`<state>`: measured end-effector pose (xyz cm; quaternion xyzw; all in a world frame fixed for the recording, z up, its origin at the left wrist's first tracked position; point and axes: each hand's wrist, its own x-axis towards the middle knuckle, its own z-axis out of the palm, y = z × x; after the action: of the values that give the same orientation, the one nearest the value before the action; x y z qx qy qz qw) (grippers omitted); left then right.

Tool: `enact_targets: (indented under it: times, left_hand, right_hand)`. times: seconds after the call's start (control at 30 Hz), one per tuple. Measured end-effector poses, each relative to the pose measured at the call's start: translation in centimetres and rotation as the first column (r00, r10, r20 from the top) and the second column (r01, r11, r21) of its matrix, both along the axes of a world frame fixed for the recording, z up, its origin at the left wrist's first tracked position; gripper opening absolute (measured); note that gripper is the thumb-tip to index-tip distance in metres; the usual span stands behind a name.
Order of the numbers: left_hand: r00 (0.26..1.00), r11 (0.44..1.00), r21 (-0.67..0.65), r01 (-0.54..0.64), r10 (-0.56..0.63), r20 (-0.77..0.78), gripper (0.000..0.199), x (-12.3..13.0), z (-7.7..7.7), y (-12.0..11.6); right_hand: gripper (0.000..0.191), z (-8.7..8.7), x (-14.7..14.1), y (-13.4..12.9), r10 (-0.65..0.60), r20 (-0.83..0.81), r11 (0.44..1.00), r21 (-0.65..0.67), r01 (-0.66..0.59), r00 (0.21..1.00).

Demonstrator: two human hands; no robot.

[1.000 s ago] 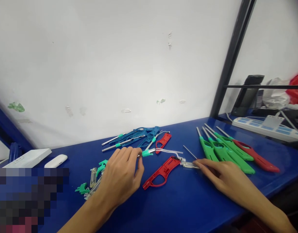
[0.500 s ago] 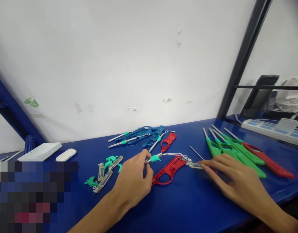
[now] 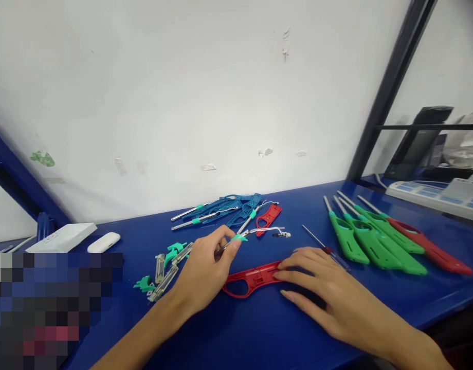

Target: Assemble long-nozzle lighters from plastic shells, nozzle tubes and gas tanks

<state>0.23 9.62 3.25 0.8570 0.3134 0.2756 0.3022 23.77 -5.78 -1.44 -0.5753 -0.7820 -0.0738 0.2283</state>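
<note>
In my left hand (image 3: 207, 267) a metal lighter tube (image 3: 221, 250) with a green collar is pinched between thumb and fingers. A white wire (image 3: 265, 229) runs from its end to a small piece hanging free above the table. Just below lies a red lighter shell half (image 3: 257, 277), its inner side facing up and its finger loop to the left. My right hand (image 3: 317, 288) grips the shell's right end with its fingertips. A thin screwdriver (image 3: 316, 238) lies beyond that hand, its clear handle partly in view.
Several green lighters (image 3: 369, 239) and a red lighter (image 3: 433, 245) lie at right. Blue shell halves (image 3: 232, 210) with tubes and another red shell half (image 3: 268, 220) are at the back. Green triggers (image 3: 177, 252) and clear tanks (image 3: 165, 285) lie left. A power strip (image 3: 433, 200) stands far right.
My right hand has left the clear tank and moved left onto the red shell half, which has turned. My left hand has lifted the tube and wire off toward the back.
</note>
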Motion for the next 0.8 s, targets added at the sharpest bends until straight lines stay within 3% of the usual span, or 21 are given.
enact_targets:
  times: [0.2,0.5,0.8]
  left_hand:
    - [0.994,0.993,-0.067,0.100,-0.103,-0.041,0.034,-1.3,0.9,1.0]
    - [0.971,0.978,-0.133,0.158,-0.179,-0.160,0.033,-3.7,0.5,2.0]
    - [0.933,0.950,-0.213,0.228,-0.275,-0.231,0.034,-4.2,1.1,2.3]
  right_hand:
    - [0.021,0.2,0.1,-0.1,-0.001,-0.067,1.000,-0.008,0.001,0.998]
    - [0.018,0.1,0.2,0.2,-0.032,-0.140,0.999,0.003,0.033,0.990]
    - [0.010,-0.3,0.4,0.2,-0.037,-0.158,0.999,-0.011,0.035,0.987]
